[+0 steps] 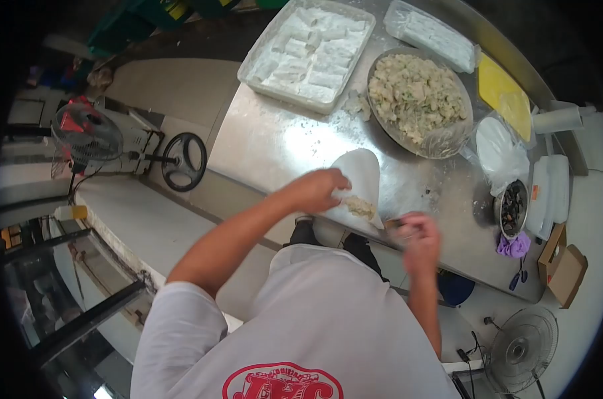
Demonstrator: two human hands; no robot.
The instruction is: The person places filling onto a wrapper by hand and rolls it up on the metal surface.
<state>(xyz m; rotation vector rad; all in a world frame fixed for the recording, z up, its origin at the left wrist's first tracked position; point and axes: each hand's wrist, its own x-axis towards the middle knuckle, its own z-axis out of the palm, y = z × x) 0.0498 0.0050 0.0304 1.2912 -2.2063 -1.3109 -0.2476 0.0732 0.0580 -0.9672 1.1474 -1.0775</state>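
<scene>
A thin white wrapper sheet (pixel 362 171) lies at the front edge of the steel table, with a small heap of pale filling (pixel 360 208) on its near part. At the sheet's left edge, my left hand (pixel 320 190) has its fingers curled and closed on the wrapper. My right hand (pixel 417 238), smeared by motion, is just right of the sheet's near corner, its fingers closed. Something dark and thin shows at its fingertips, too blurred to name. Beyond the sheet stands a big round bowl of chunky filling (pixel 417 96), plastic film over its near rim.
A tray (pixel 248 74) of floury white rolls stands at the far left of the steel table (pixel 268 133). Along the right are a wrapped white pack (pixel 431 36), a yellow board (pixel 504 90), plastic bags (pixel 499 149), a small bowl (pixel 512 206), a purple cloth (pixel 512 245) and scissors (pixel 518 274).
</scene>
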